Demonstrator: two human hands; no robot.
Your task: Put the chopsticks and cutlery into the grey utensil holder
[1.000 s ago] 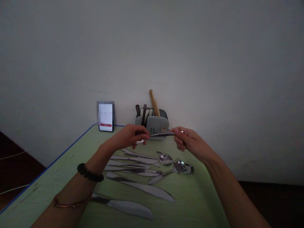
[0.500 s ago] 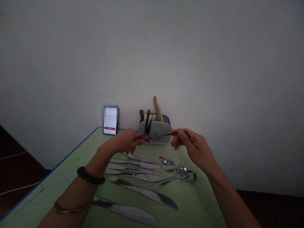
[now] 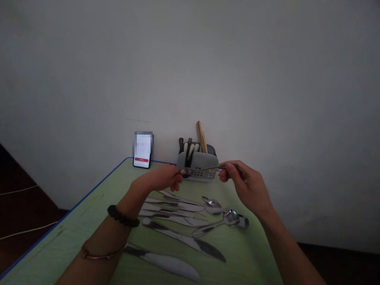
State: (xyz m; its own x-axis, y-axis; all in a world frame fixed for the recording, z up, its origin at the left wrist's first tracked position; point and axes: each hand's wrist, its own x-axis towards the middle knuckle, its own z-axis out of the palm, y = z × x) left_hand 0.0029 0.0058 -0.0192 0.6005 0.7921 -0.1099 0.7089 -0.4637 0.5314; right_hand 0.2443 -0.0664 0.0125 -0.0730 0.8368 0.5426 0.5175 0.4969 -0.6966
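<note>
A metal spoon (image 3: 204, 168) is held level above the table, in front of the cutlery holder. My right hand (image 3: 242, 178) is closed on its handle, thumb on the near side. At the bowl end, my left hand (image 3: 166, 176) pinches the spoon's edge, with the other fingers curled below. Beneath the hands lie several metal table knives (image 3: 185, 239), roughly side by side, some overlapping. To the right of them is a small group of spoons (image 3: 231, 217) with shiny bowls. My left forearm covers some knife handles.
A grey cutlery holder (image 3: 205, 162) with chopsticks (image 3: 201, 136) and dark and white handles stands against the wall (image 3: 252, 87). A lit phone (image 3: 142, 150) leans there on the left. The green table (image 3: 89, 213) has a blue edge; a white cable (image 3: 26, 230) runs beyond it.
The whole scene has shifted slightly to the right in view. Both hands keep hold of the spoon, and its bowl has turned a little. The knives and spoons on the table lie as before.
</note>
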